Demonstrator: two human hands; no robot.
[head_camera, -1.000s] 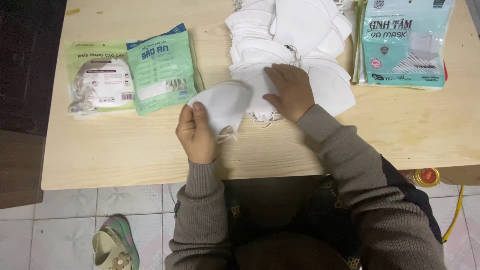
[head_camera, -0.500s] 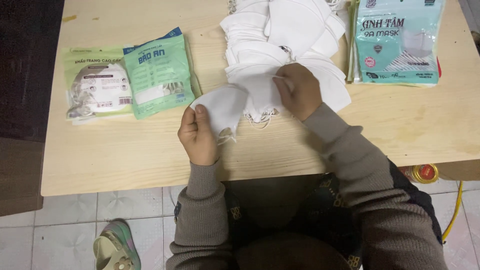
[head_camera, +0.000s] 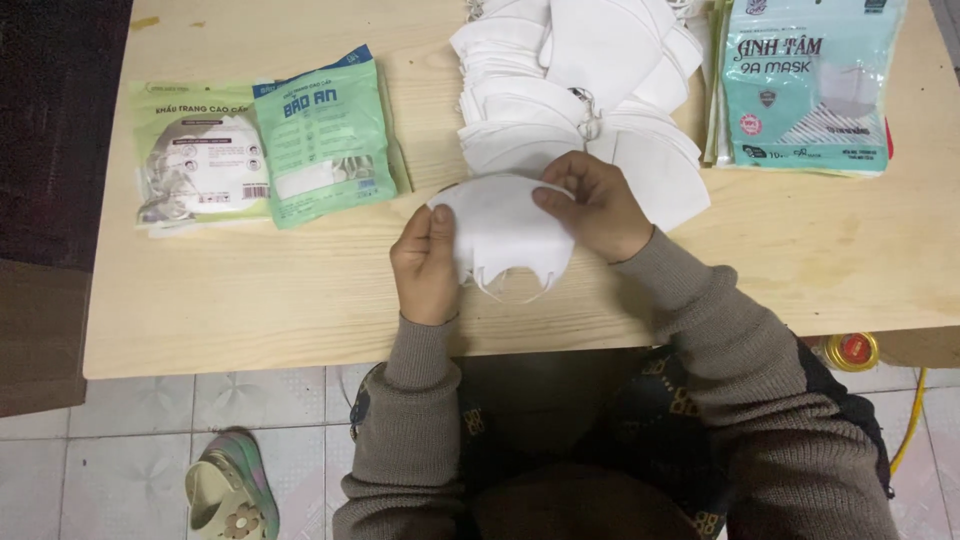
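Observation:
A white folded face mask (head_camera: 503, 232) is held just above the wooden table (head_camera: 300, 290), near its front edge. My left hand (head_camera: 425, 262) pinches the mask's left end. My right hand (head_camera: 593, 205) grips its upper right edge. Thin ear loops hang from the mask's lower side. Right behind my hands lies a wide pile of the same white masks (head_camera: 590, 90), fanned out and overlapping.
Two green packets (head_camera: 325, 135) (head_camera: 195, 165) of masks lie at the left of the table. A stack of teal packets (head_camera: 810, 85) lies at the right. Below are tiled floor, a sandal (head_camera: 230, 490) and a yellow-capped object (head_camera: 850, 350).
My right hand has come off the pile and taken the mask's right edge. Both hands now hold the mask, drawn a little nearer to me.

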